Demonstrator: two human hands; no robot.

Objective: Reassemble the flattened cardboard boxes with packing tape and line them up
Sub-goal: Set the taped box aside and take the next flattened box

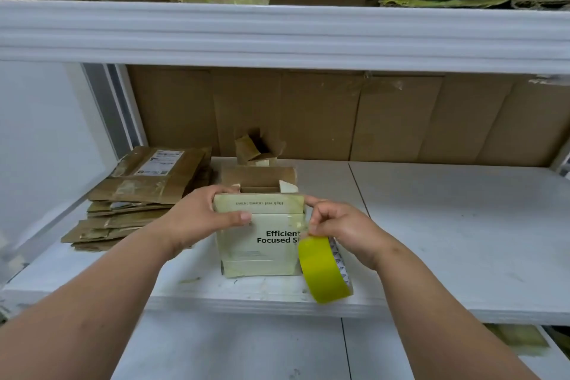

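box (pixel 262 244) between hands: left hand (pixel 197 219) grips it, right hand (pixel 339 231) pinches tape (pixel 324 271).

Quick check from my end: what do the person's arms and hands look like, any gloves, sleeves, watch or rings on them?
Both forearms are bare right up to the bottom edge of the picture, with no sleeves in view. The left hand and right hand wear no gloves. No watch, band or bracelet shows on either wrist, and no rings show on the fingers that are visible. Nails look short and unpainted.

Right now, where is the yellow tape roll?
In the head view, the yellow tape roll hangs from the right hand, just right of the printed box, over the white shelf's front edge.
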